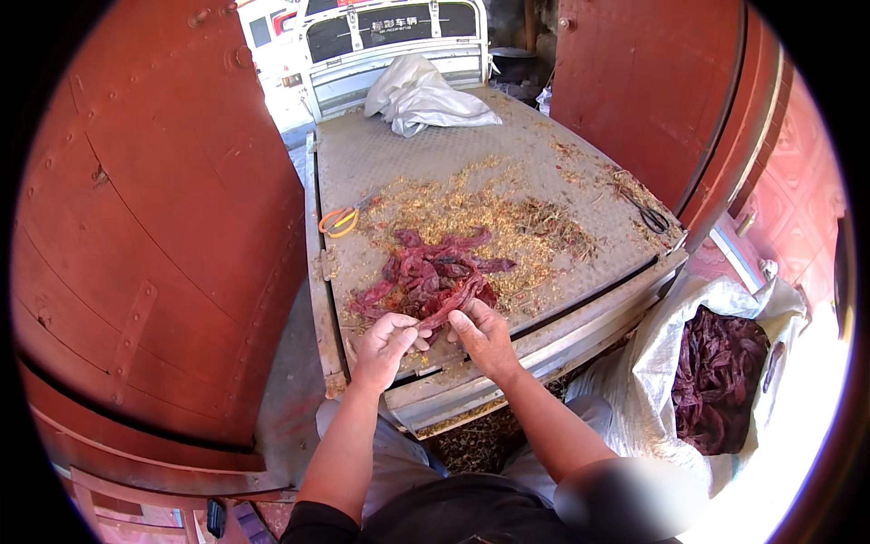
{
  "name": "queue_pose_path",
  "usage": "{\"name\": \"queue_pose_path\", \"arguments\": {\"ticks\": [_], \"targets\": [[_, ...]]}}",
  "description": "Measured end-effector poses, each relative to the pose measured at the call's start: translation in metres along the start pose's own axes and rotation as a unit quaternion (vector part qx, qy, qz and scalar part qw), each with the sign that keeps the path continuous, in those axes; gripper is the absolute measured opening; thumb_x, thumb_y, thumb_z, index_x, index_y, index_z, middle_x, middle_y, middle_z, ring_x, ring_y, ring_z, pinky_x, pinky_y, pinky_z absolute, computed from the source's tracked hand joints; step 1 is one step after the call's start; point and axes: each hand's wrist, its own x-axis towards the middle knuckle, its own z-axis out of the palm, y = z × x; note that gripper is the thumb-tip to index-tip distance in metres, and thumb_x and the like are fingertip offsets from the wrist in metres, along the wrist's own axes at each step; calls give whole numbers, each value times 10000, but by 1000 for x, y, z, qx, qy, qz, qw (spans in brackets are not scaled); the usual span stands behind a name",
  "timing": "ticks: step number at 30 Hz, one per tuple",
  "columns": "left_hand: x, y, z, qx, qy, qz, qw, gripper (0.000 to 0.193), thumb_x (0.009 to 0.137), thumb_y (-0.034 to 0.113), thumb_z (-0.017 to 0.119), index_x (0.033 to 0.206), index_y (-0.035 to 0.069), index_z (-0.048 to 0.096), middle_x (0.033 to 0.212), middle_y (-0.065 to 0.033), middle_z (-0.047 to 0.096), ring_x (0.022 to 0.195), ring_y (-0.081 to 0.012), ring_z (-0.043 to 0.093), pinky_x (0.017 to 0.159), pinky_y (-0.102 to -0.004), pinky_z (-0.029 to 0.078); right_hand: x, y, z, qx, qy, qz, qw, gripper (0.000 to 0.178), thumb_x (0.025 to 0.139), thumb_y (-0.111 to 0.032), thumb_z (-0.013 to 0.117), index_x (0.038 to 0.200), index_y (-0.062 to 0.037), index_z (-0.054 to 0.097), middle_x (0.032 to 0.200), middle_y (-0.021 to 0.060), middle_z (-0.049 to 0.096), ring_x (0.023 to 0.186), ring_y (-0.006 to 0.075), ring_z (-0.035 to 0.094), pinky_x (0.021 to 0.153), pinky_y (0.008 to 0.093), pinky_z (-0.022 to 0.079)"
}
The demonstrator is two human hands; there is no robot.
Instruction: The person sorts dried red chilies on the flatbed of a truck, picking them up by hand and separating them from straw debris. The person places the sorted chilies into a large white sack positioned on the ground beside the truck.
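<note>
My left hand [387,349] and my right hand [481,339] are over the near edge of a truck bed. Between them stretches a long, wrinkled dried red chili pepper [450,302], one part pinched in each hand. Just beyond my fingers lies a loose pile of dried chili peppers [420,272], dark red and shrivelled. Yellow seeds [453,201] and bits of stem are scattered around and behind the pile. To the left of it rest scissors with orange handles [339,221].
Black-handled scissors [652,218] lie at the bed's right edge. A crumpled white sack [421,95] sits at the far end. At my right stands an open woven sack [648,381] holding more dried chili peppers [719,385]. Red metal doors [163,227] flank the bed.
</note>
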Motion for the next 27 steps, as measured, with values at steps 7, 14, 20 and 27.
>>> {"name": "queue_pose_path", "arguments": {"ticks": [7, 14, 20, 27], "targets": [[-3, -3, -3, -6, -10, 13, 1000, 264, 982, 183, 689, 1152, -15, 651, 1027, -94, 710, 884, -159, 653, 818, -309, 522, 4, -30, 12, -22, -28, -29, 999, 216, 1071, -218, 526, 1082, -28, 627, 876, 16, 663, 819, 75, 601, 726, 284, 509], [-2, 9, 4, -42, 16, 46, 998, 511, 1010, 309, 651, 1414, 18, 538, 969, -64, 687, 832, -137, 631, 745, -274, 459, -8, -32, 11, -177, -116, 26, 977, 212, 1025, -206, 549, 1022, -3, 609, 795, 104, 588, 731, 198, 525, 711, 363, 481], [0, -8, -7, -44, 23, 25, 998, 301, 1003, 213, 658, 1242, 39, 599, 910, -33, 666, 770, -126, 644, 701, -272, 470, -9, -32, 9, -258, -135, 9, 957, 227, 1001, -212, 590, 1060, 1, 642, 829, 157, 611, 769, 238, 583, 739, 390, 494], [2, -8, -3, -31, 32, 3, 999, 208, 1018, 214, 651, 1137, 53, 596, 902, -12, 646, 763, -103, 642, 693, -256, 485, -5, -22, -9, -288, -103, -37, 951, 224, 981, -220, 641, 1029, -3, 671, 850, 180, 647, 772, 296, 645, 720, 401, 514]]}}
